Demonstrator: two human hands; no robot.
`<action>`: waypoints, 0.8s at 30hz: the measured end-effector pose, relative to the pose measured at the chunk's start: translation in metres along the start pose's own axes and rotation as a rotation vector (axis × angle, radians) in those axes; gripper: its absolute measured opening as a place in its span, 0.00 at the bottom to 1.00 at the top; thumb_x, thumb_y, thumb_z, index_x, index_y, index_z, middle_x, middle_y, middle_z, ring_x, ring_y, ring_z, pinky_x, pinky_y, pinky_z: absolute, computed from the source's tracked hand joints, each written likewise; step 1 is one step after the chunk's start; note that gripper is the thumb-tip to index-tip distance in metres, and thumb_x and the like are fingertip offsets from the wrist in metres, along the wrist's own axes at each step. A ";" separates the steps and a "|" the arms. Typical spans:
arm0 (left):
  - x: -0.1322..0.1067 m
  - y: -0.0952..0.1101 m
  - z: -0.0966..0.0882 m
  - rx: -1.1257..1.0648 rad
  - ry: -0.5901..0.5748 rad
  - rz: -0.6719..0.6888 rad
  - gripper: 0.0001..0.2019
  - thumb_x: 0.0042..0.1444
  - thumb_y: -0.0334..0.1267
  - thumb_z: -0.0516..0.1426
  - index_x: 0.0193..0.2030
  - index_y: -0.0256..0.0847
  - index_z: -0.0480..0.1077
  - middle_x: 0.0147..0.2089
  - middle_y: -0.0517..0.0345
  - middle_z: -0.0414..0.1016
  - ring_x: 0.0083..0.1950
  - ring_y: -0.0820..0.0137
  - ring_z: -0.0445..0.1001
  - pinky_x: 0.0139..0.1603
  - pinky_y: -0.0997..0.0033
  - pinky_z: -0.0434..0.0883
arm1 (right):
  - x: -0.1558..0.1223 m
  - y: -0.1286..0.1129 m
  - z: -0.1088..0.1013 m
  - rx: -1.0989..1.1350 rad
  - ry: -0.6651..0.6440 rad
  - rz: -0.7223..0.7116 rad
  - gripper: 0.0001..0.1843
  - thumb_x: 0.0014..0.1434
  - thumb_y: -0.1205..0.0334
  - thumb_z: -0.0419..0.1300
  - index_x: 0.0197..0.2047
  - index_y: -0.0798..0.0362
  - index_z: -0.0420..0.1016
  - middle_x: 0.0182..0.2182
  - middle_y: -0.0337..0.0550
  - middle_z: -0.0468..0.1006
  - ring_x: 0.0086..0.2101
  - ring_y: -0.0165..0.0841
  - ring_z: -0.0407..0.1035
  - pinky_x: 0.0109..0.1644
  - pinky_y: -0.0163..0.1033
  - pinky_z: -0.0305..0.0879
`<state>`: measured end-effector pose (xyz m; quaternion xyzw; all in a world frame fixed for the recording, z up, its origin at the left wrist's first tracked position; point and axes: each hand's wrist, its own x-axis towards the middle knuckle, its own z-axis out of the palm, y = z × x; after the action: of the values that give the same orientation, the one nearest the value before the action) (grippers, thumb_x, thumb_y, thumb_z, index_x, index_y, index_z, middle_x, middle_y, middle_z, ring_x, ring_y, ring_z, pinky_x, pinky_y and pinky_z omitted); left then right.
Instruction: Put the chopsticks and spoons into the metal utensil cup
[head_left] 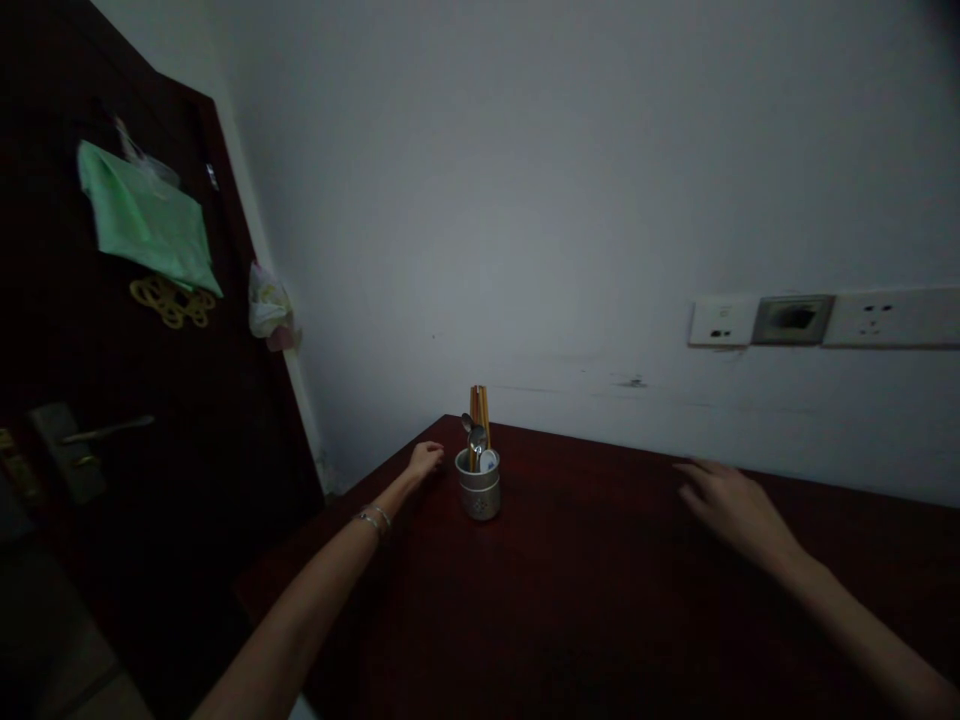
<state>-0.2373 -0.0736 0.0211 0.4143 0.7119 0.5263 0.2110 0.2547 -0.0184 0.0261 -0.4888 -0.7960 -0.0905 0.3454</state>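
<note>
I am finding cutlery (pixel 477 437) already standing in the holder (pixel 480 500), untouched; left hand (pixel 425 460) is resting nearby, curled, grip unclear; right hand (pixel 731 502) is showing outstretched, apparently empty fingers.

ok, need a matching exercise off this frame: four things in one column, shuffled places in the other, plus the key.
Column one
1. left hand
2. right hand
3. metallic cup
4. chopsticks

Column two
A. below the wall sockets in the picture
B. upright inside the metallic cup
C. beside the metallic cup, on the side toward the door
D. on the dark red table, between the two hands

Pairs: 1-C, 2-A, 3-D, 4-B
</note>
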 end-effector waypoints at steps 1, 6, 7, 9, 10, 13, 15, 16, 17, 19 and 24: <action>0.000 -0.001 0.009 -0.023 0.033 -0.002 0.09 0.46 0.32 0.55 0.36 0.33 0.70 0.31 0.50 0.74 0.29 0.71 0.72 0.30 0.74 0.67 | 0.012 -0.026 -0.003 0.027 -0.038 -0.070 0.17 0.52 0.62 0.52 0.43 0.55 0.75 0.49 0.56 0.70 0.47 0.43 0.66 0.52 0.46 0.59; 0.002 -0.011 0.046 -0.066 0.140 0.053 0.05 0.43 0.34 0.58 0.29 0.34 0.71 0.30 0.51 0.75 0.32 0.70 0.72 0.31 0.75 0.67 | 0.057 -0.131 -0.001 0.339 -0.134 -0.087 0.17 0.54 0.60 0.51 0.43 0.55 0.75 0.49 0.50 0.70 0.49 0.38 0.64 0.54 0.42 0.57; 0.004 -0.012 0.049 -0.066 0.148 0.065 0.05 0.42 0.34 0.59 0.27 0.35 0.71 0.29 0.52 0.75 0.32 0.69 0.72 0.32 0.75 0.67 | 0.063 -0.147 0.002 0.400 -0.161 -0.076 0.16 0.54 0.59 0.52 0.42 0.54 0.75 0.48 0.50 0.71 0.48 0.38 0.65 0.53 0.41 0.58; 0.006 -0.015 0.051 -0.063 0.160 0.087 0.05 0.40 0.33 0.59 0.25 0.34 0.71 0.28 0.52 0.75 0.32 0.68 0.73 0.32 0.74 0.66 | 0.073 -0.176 0.007 0.487 -0.223 -0.056 0.15 0.52 0.60 0.53 0.40 0.53 0.76 0.43 0.47 0.75 0.44 0.37 0.68 0.48 0.39 0.61; 0.008 -0.017 0.052 -0.060 0.167 0.096 0.04 0.40 0.33 0.59 0.25 0.34 0.72 0.27 0.53 0.75 0.32 0.68 0.73 0.31 0.74 0.66 | 0.078 -0.188 0.009 0.505 -0.256 -0.045 0.14 0.52 0.59 0.53 0.39 0.52 0.76 0.40 0.46 0.76 0.41 0.36 0.70 0.46 0.38 0.62; 0.011 -0.021 0.050 -0.045 0.188 0.118 0.05 0.41 0.33 0.58 0.25 0.34 0.72 0.26 0.53 0.75 0.32 0.67 0.73 0.31 0.74 0.66 | 0.090 -0.219 0.014 0.499 -0.355 -0.024 0.13 0.52 0.56 0.54 0.34 0.50 0.77 0.32 0.43 0.78 0.35 0.35 0.71 0.38 0.36 0.62; 0.013 -0.023 0.050 -0.033 0.199 0.129 0.05 0.41 0.33 0.56 0.25 0.34 0.72 0.26 0.53 0.75 0.32 0.67 0.72 0.32 0.74 0.66 | 0.097 -0.233 0.017 0.460 -0.408 -0.017 0.12 0.50 0.54 0.55 0.32 0.50 0.77 0.31 0.43 0.78 0.34 0.35 0.72 0.35 0.35 0.62; 0.015 -0.025 0.050 -0.028 0.202 0.134 0.05 0.41 0.32 0.56 0.25 0.34 0.72 0.26 0.53 0.75 0.32 0.68 0.72 0.32 0.74 0.66 | 0.099 -0.239 0.018 0.430 -0.426 -0.013 0.12 0.49 0.53 0.56 0.32 0.49 0.77 0.31 0.43 0.78 0.34 0.36 0.72 0.34 0.35 0.61; 0.016 -0.026 0.051 -0.023 0.203 0.138 0.05 0.42 0.31 0.56 0.25 0.34 0.72 0.26 0.54 0.75 0.32 0.68 0.72 0.32 0.74 0.66 | 0.101 -0.243 0.020 0.397 -0.435 -0.011 0.12 0.48 0.53 0.57 0.31 0.49 0.77 0.31 0.44 0.78 0.34 0.36 0.71 0.34 0.36 0.61; 0.018 -0.029 0.051 -0.016 0.205 0.143 0.05 0.42 0.30 0.55 0.25 0.34 0.72 0.26 0.54 0.74 0.32 0.68 0.72 0.32 0.74 0.65 | 0.101 -0.249 0.023 0.334 -0.436 -0.021 0.11 0.47 0.54 0.58 0.31 0.49 0.76 0.32 0.44 0.77 0.35 0.38 0.71 0.34 0.37 0.61; 0.017 -0.031 0.053 -0.027 0.198 0.142 0.05 0.43 0.29 0.54 0.24 0.35 0.72 0.27 0.54 0.74 0.32 0.69 0.72 0.33 0.74 0.65 | 0.094 -0.251 0.031 0.235 -0.390 -0.099 0.08 0.48 0.58 0.57 0.29 0.52 0.75 0.34 0.47 0.76 0.38 0.39 0.70 0.35 0.38 0.62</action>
<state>-0.2193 -0.0324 -0.0238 0.4065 0.6911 0.5878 0.1074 0.0025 -0.0634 0.1115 -0.4140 -0.8756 0.0820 0.2349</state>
